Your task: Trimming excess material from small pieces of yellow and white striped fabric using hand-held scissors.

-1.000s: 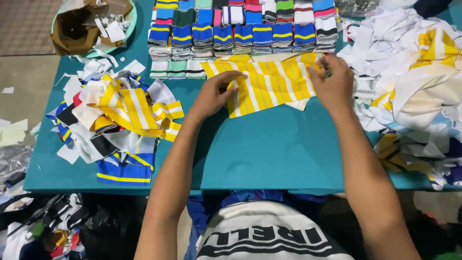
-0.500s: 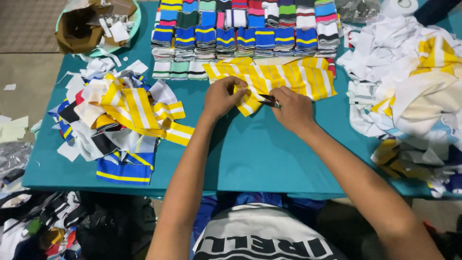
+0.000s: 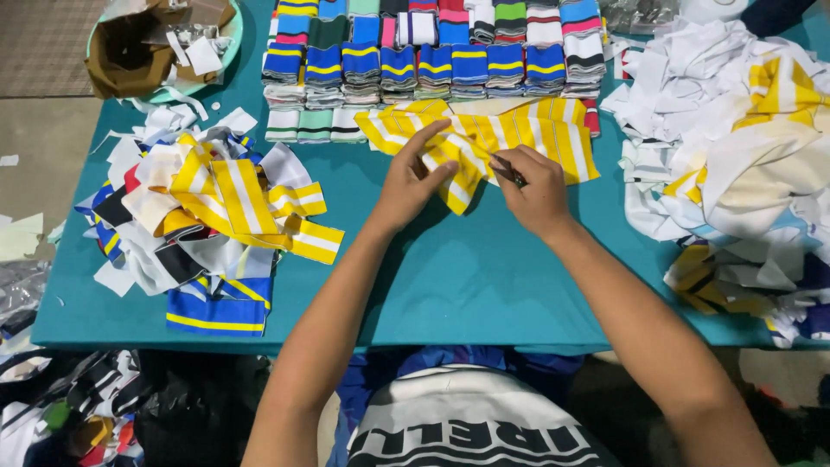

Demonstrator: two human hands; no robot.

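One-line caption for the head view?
Left hand pins yellow-and-white striped fabric on teal table; right hand works it with a small dark tool.

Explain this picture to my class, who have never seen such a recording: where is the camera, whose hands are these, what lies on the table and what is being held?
The camera sits on a person's head and looks down, so both arms belong to that person. There is no machine. The left hand presses flat on a yellow and white striped cloth strip lying on a teal table. The right hand rests on the same strip and pinches a small dark tool, too small to tell what kind. Behind lie neat rows of folded striped pieces. A loose heap of scraps sits left, a white and yellow pile right, and a round tray holding a brown box at the far left corner.
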